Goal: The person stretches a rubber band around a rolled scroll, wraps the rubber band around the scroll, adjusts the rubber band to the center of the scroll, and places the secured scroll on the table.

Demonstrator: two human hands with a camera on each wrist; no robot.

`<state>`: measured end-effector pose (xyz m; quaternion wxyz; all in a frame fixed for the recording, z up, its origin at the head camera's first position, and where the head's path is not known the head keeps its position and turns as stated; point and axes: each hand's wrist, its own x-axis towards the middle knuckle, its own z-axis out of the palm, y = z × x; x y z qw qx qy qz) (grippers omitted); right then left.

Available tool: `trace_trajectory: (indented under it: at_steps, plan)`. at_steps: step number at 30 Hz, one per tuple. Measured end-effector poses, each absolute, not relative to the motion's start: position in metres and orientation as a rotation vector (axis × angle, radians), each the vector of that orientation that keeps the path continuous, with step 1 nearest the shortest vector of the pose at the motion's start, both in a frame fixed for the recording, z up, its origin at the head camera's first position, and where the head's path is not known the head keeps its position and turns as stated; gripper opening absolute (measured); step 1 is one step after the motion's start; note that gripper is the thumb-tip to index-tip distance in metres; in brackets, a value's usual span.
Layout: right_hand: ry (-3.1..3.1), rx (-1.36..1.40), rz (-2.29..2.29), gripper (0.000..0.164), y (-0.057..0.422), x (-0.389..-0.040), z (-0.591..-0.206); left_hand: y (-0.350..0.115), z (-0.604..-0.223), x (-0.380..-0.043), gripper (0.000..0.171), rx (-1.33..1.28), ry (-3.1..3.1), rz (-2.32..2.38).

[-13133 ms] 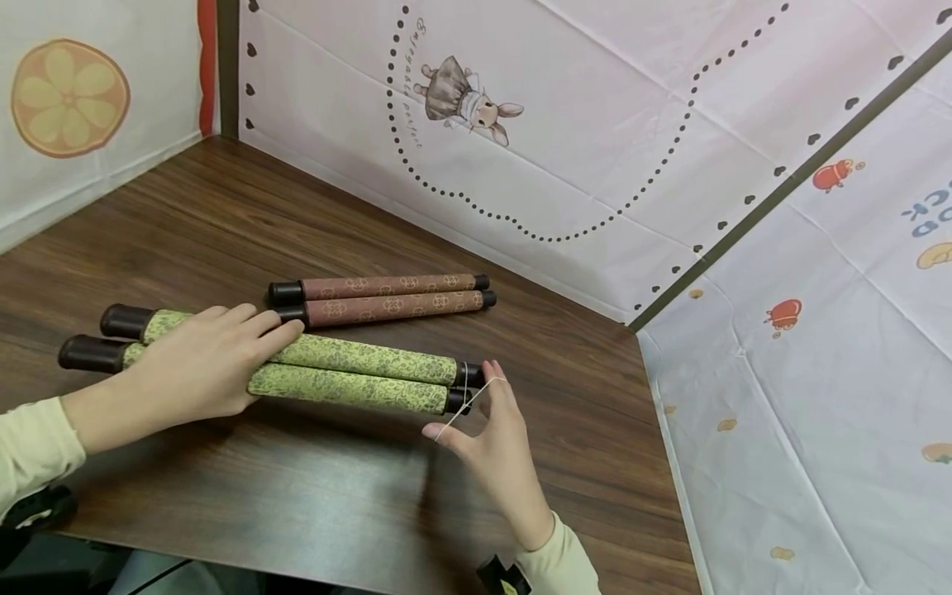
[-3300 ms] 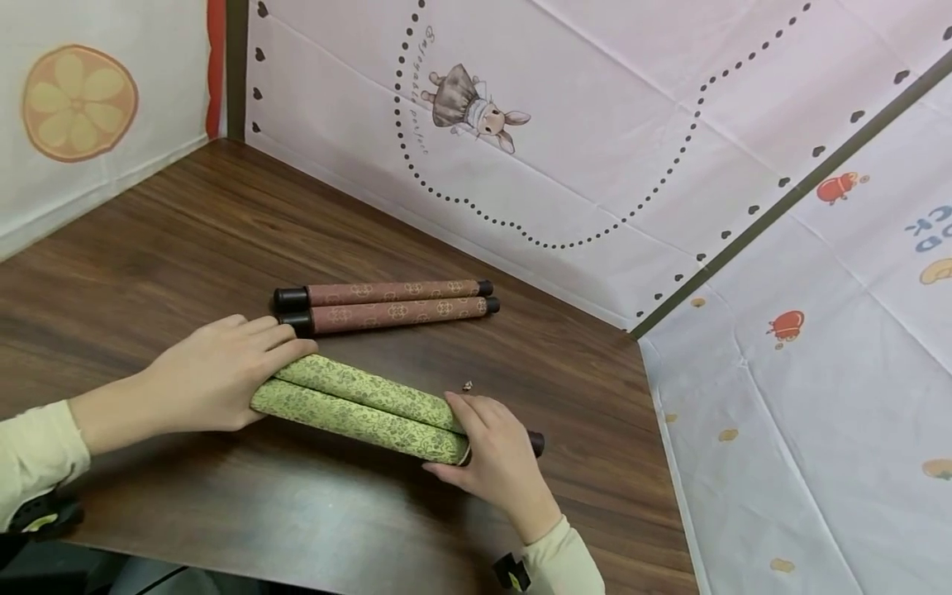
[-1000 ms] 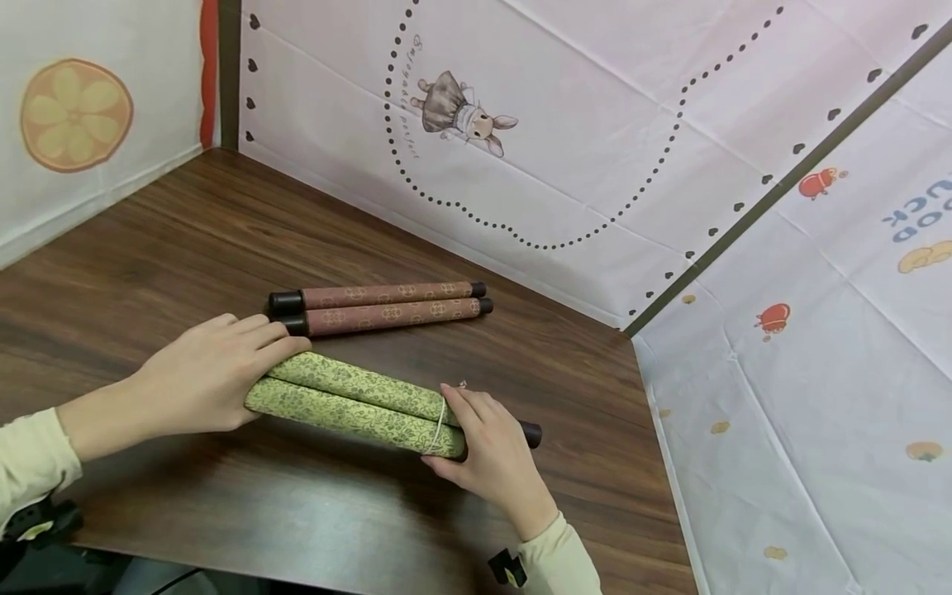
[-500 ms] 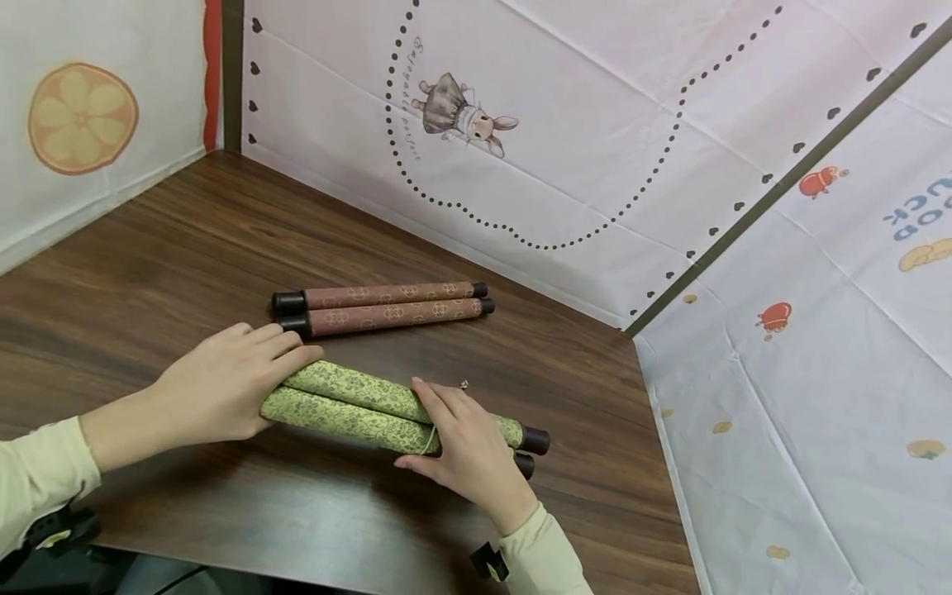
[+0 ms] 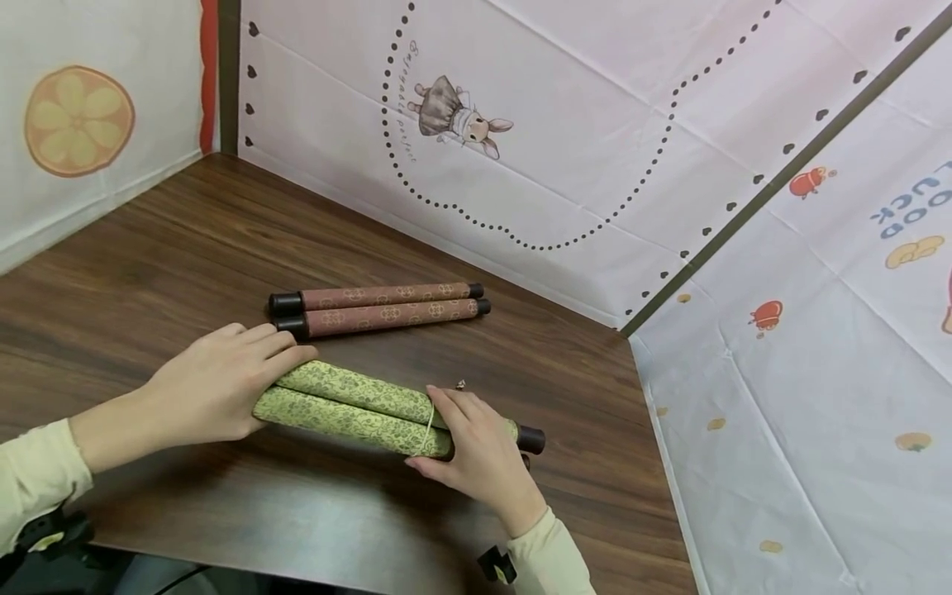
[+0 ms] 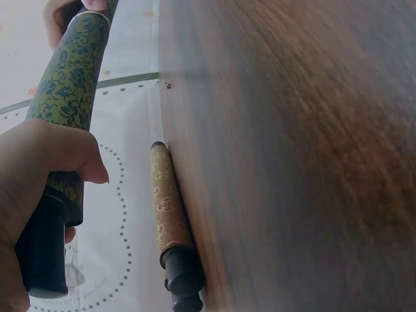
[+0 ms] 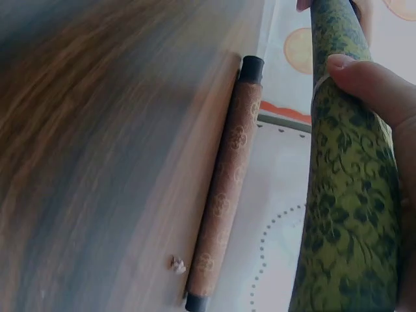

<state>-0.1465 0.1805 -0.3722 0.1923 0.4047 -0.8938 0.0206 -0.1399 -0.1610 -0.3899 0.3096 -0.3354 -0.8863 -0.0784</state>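
Note:
Two green floral scrolls (image 5: 349,390) with dark end knobs lie side by side, lifted off the table and sloping down to the right in the head view. My left hand (image 5: 211,387) grips them round their left end, hiding their left knobs. Further right, my right hand (image 5: 482,450) holds the pair, thumb on the near side and fingers over the far side. A thin white band (image 5: 430,421) loops round both scrolls right by its fingertips. In the right wrist view the thumb presses on the green cloth (image 7: 351,195) beside the band.
Two reddish-brown scrolls (image 5: 394,314) with black knobs lie together on the wooden table (image 5: 186,248), behind the green pair. A small pale trinket (image 5: 460,385) lies just beyond the right hand. Printed cloth walls (image 5: 550,165) enclose the table's back and sides.
The band has moved from the right-hand knobs inward onto the green cloth. Lately my right hand slid left along the scrolls, then slightly back right. My left hand keeps its grip.

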Motion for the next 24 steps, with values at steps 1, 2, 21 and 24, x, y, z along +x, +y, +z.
trace_trajectory:
  at_steps: [1,2,21,24]
  plan:
    - [-2.511,1.14,0.057,0.089,0.178,-0.146,-0.371,-0.16,-0.39,-0.139,0.083,-0.887,-2.337,-0.207]
    - [-2.508,1.149,0.054,0.089,0.175,-0.146,-0.37,-0.159,-0.39,-0.139,0.083,-0.886,-2.335,-0.205]
    - [-2.541,1.212,0.029,0.094,0.163,-0.141,-0.376,-0.151,-0.399,-0.138,0.084,-0.891,-2.347,-0.212]
    - [-2.591,1.16,0.006,0.094,0.169,-0.141,-0.377,-0.154,-0.4,-0.138,0.084,-0.883,-2.351,-0.209]
